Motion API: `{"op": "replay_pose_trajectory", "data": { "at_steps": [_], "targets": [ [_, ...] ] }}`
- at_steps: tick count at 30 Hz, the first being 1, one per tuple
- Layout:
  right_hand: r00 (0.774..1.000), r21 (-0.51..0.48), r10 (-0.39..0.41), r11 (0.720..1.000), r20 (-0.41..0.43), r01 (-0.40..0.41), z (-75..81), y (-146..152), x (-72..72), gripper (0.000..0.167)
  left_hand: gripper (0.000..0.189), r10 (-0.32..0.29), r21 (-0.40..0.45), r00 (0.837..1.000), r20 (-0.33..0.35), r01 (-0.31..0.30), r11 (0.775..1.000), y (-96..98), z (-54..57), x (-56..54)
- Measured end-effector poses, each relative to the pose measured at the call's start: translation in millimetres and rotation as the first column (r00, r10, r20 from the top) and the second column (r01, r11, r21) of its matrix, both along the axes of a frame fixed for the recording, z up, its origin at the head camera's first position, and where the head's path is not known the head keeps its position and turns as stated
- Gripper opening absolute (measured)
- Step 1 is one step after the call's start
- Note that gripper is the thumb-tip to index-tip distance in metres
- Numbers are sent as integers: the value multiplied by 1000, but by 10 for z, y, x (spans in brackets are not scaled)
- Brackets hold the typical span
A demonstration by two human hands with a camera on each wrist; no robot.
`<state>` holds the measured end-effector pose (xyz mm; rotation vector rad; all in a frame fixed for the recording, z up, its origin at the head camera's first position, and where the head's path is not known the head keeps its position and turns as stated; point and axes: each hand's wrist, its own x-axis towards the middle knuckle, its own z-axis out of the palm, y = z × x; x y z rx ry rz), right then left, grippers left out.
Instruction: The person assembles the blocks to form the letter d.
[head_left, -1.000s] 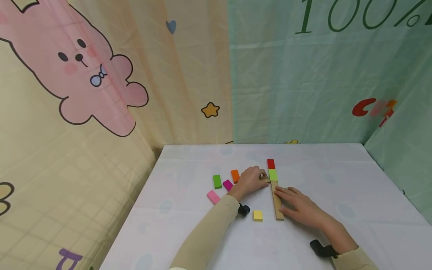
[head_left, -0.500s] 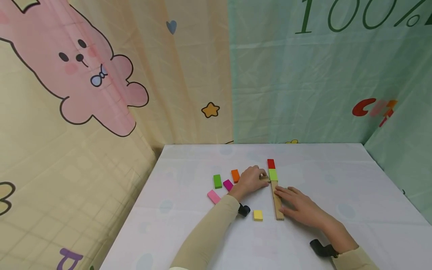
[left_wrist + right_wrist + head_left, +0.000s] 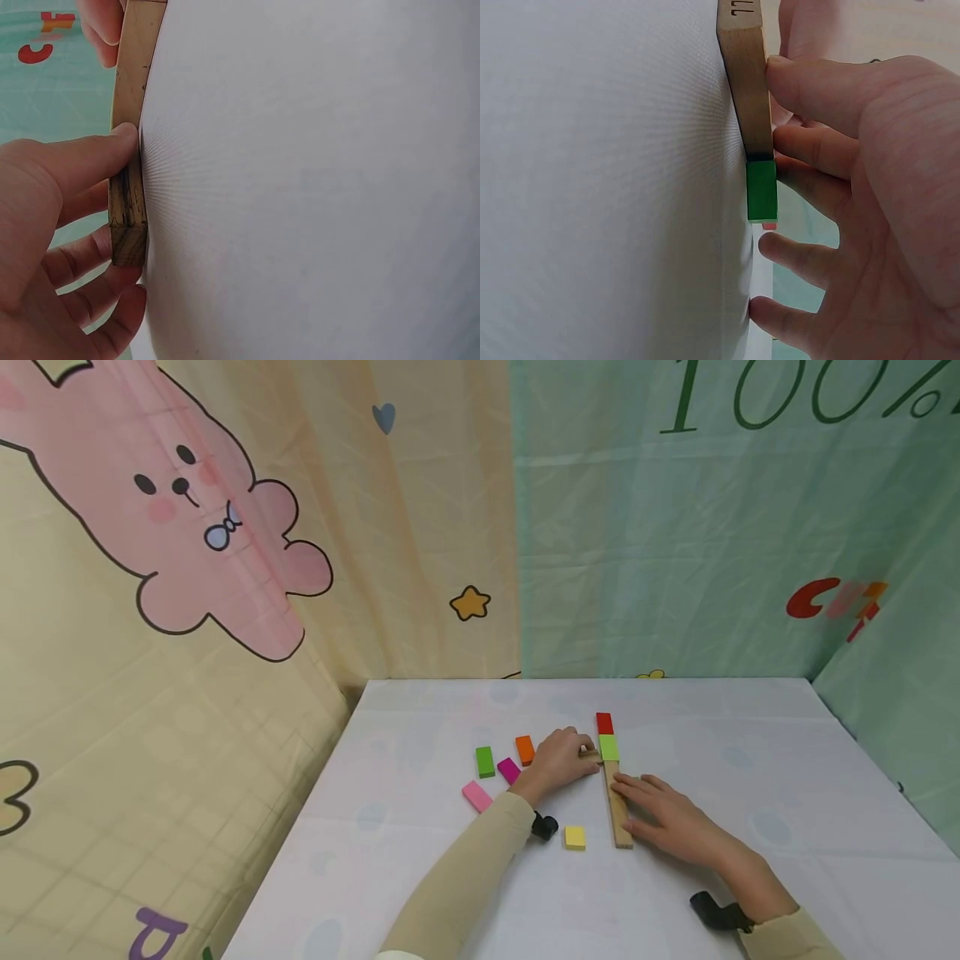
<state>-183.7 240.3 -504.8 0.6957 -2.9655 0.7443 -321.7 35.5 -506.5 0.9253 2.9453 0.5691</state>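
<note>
My left hand (image 3: 558, 763) pinches a plain wooden block (image 3: 129, 184) between thumb and fingers. In the head view this block lies crosswise, its right end right at a column of blocks. From far to near, that column has a red block (image 3: 604, 723), a lime green block (image 3: 608, 747) and a long wooden block (image 3: 618, 806). My right hand (image 3: 667, 822) rests with fairly straight fingers along the right side of the long block. In the right wrist view, thumb and fingertips touch the same edge of the wood, and the green block (image 3: 762, 191) sits against its far end.
Left of my left hand lie a green block (image 3: 485, 762), an orange block (image 3: 525, 750), a magenta block (image 3: 509, 770) and a pink block (image 3: 477, 797), partly behind the sleeve. A yellow block (image 3: 574, 838) lies between my arms on the white table (image 3: 712, 718). Printed curtains hang behind.
</note>
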Motion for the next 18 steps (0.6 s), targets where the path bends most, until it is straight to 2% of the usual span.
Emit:
{"op": "replay_pose_trajectory", "data": {
  "at_steps": [8, 15, 18],
  "targets": [
    [1000, -6, 8, 1000, -9, -8, -1, -10, -4, 62, 35, -15, 22, 1000, 26, 14, 1000, -82, 73, 23],
    [1000, -5, 13, 1000, -3, -13, 0, -11, -10, 63, 36, 11, 106, 994, 113, -23, 994, -249, 149, 33],
    [1000, 5, 3, 1000, 2, -3, -2, 2, -7, 63, 36, 17, 110, 995, 96, -28, 994, -311, 167, 10]
  ]
}}
